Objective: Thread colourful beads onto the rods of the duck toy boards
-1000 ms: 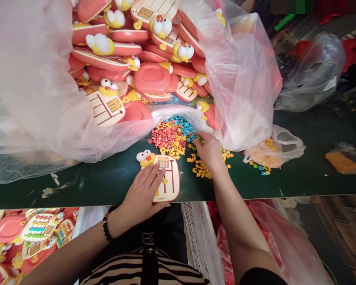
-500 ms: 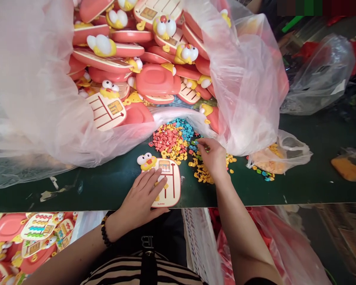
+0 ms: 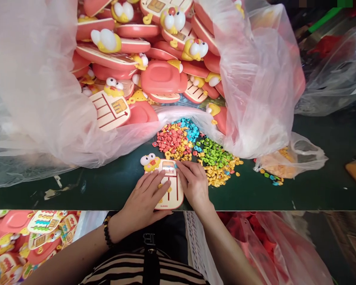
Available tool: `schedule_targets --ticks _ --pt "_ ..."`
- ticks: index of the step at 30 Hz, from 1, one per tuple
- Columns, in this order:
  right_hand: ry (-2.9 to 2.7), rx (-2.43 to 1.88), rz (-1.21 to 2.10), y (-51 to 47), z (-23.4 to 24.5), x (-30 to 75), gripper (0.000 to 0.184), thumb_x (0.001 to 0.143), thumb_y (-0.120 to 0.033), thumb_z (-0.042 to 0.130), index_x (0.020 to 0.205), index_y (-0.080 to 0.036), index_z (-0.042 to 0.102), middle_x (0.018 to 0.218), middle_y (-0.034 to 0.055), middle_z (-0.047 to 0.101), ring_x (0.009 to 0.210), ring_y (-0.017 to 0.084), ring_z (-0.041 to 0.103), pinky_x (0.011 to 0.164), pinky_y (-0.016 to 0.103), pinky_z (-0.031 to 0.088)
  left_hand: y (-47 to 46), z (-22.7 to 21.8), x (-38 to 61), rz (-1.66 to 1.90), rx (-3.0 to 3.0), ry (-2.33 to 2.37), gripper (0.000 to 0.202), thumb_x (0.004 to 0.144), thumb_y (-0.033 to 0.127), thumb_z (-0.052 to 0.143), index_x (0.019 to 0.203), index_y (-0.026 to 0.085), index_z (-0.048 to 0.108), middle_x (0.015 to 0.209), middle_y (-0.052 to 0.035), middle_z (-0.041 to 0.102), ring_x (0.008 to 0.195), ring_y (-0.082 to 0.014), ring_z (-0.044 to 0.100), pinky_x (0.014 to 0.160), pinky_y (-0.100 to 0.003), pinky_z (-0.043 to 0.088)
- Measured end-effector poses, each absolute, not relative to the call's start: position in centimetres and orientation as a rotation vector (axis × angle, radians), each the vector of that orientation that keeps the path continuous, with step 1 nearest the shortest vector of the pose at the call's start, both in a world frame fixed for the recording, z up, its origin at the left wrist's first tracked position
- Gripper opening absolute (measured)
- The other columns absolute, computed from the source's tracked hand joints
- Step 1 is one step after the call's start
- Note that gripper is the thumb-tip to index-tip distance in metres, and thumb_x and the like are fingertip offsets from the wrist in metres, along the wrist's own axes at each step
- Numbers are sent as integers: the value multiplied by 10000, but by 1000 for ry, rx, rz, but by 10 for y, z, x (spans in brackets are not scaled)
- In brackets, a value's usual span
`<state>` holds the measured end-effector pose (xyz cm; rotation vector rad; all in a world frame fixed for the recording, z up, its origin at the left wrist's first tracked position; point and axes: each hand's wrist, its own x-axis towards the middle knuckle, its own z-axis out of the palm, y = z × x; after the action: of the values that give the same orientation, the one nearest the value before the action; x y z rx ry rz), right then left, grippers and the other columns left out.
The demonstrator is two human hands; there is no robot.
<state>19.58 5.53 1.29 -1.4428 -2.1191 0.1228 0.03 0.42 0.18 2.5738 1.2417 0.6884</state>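
Observation:
A cream and red toy board with a yellow duck-like head and big white eyes lies face up at the table's front edge. Across its left part rests my left hand, fingers stretched out flat, hiding some slots and part of the yellow pieces on it. My right hand pinches a small blue plastic piece at the board's upper right edge. Just beyond lie heaps of small red pieces, blue pieces, green pieces and yellow pieces.
Behind the heaps, a large clear plastic bag holds many more toy boards. A small bag with yellow pieces sits on the right of the green table. Below left are boards with coloured pieces; red plastic bags hang below right.
My right hand has moved from the heaps left and nearer to the board's upper right, with the small blue piece in its fingertips. My left hand stays on the board.

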Motion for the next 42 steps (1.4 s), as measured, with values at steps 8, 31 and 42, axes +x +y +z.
schedule_targets --ticks 8,31,42 --pt "-1931 -1540 199 31 8 186 264 938 -225 509 1122 -244 697 1030 93 661 936 217 622 820 390 549 3 4 2 765 2522 1226 513 854 481 584 1216 123 519 1374 -204 499 1330 -306 389 1103 -509 325" --pt "-1986 -1553 33 26 7 180 257 948 -244 485 1080 -210 703 1049 109 681 945 239 637 832 401 538 9 10 10 499 2756 1331 931 696 717 631 1312 33 492 1337 -228 525 1243 -375 456 1119 -538 270" --pt "-2057 -1487 193 3 14 163 312 901 -172 491 1148 -221 675 1112 101 666 1079 260 567 906 449 497 4 -2 16 800 2621 1345 744 821 554 563 1305 5 434 1213 -243 552 1215 -364 468 1093 -591 331"
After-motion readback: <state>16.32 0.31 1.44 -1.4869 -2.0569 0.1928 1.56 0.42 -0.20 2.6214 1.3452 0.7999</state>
